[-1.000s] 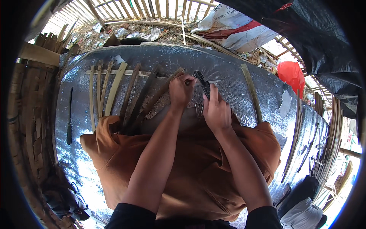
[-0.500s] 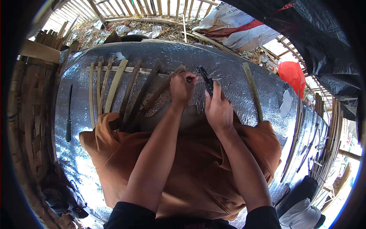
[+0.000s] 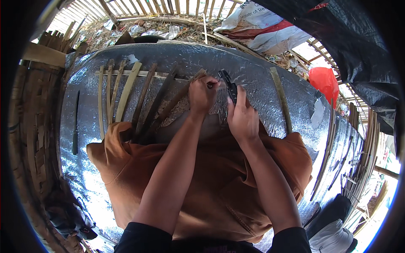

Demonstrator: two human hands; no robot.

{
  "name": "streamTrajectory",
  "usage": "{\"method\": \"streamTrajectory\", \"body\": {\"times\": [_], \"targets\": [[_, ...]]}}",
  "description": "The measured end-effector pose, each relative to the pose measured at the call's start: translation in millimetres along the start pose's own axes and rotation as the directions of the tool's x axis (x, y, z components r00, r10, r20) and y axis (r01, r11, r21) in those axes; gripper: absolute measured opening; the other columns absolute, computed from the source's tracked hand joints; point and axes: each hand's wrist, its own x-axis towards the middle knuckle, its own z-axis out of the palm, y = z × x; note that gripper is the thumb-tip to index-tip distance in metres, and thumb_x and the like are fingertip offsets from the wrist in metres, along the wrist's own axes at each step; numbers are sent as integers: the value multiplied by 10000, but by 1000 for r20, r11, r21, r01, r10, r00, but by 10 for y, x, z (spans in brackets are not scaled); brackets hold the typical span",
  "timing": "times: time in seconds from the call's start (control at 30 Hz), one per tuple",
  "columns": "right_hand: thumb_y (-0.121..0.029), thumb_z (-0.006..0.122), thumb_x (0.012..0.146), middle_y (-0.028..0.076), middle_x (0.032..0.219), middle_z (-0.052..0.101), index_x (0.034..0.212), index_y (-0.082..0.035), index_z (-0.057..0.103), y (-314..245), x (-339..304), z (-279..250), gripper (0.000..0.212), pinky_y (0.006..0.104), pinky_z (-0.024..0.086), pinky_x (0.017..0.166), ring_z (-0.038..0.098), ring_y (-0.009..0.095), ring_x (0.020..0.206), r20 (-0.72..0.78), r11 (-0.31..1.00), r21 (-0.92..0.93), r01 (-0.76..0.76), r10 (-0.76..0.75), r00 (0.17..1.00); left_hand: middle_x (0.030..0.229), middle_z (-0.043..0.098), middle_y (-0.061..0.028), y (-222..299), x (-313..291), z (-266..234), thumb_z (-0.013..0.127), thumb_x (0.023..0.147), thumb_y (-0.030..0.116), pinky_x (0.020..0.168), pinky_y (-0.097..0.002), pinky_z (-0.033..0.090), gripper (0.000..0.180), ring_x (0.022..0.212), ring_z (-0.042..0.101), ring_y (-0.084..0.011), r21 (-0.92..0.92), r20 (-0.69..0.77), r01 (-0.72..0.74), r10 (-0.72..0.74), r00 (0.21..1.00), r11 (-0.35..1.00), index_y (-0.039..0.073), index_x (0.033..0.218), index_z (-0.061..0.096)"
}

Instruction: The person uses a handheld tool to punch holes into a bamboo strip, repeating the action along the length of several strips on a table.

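A person's left hand [image 3: 202, 96], fingers curled inward and thumb drawn against them, bends over a brown strip [image 3: 175, 103] as the right hand [image 3: 244, 120] grips a slim black tool [image 3: 228, 85]. (Whatever the left fingertips may be pinching is too small to tell.) Little changes in the last second: the view tilts a touch, the blur on the right hand clears, and the tool's head seems to stand slightly freer of the left fingertips. That suggests a small adjustment rather than a new stage in the work.

The tool, dark and narrow with a blunt, hooked-looking head, slants up and leftward from the right fingers, its tip just beside the left hand. The strip, dull and flat, runs beneath that hand, its upper end showing past the knuckles.

Below, a brown cloth [image 3: 211, 173] lies bunched under both forearms. To the left, a pale strip [image 3: 128, 90] and a darker strip [image 3: 159, 101] fan across a silver sheet [image 3: 255, 76], with a long knife [image 3: 76, 126] farther out. To the right lies another long strip [image 3: 281, 101]; beyond it hang a red bag [image 3: 324, 84] and a black tarp [image 3: 365, 55].
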Motion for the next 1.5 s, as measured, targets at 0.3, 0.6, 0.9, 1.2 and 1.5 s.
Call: {"method": "streamTrajectory", "body": {"times": [0.3,0.6,0.9,1.2,1.5], "targets": [[-188,588,1004,256,967,700,1390,13,463,-14,-24,-12,453,520,587,637,710,442,763,21,999,18,-41,41,999,871,731,-134,94,-37,-40,820,759,70,727,-393,553,123,795,720,-320,11,46,97,-98,994,995,27,864,774],[-183,584,1004,255,957,700,1395,5,443,-10,-54,16,456,539,585,648,705,451,772,50,999,16,-31,30,998,911,745,-156,102,-43,-69,810,772,89,747,-414,559,128,829,728,-343,-2,40,84,-84,996,996,16,870,774],[-177,580,1000,254,931,705,1385,4,446,-8,-37,1,446,529,583,631,708,446,762,84,999,-39,-7,10,996,910,728,-153,68,-32,-50,814,758,91,736,-404,556,130,820,722,-343,46,38,39,-40,998,998,25,861,772],[-175,575,1001,254,912,703,1383,3,451,-47,-9,2,439,522,586,629,708,449,756,40,1000,-11,-16,16,999,833,700,-125,7,-19,-30,823,742,72,713,-380,553,137,751,709,-299,-5,34,31,-31,999,999,21,857,770],[-167,576,993,274,877,703,1404,-24,425,-2,-42,41,460,567,577,652,705,475,757,183,997,-45,-67,74,980,912,736,-164,-6,-44,-43,801,737,58,767,-427,569,150,848,728,-350,10,69,87,-88,994,996,27,881,772]]}}
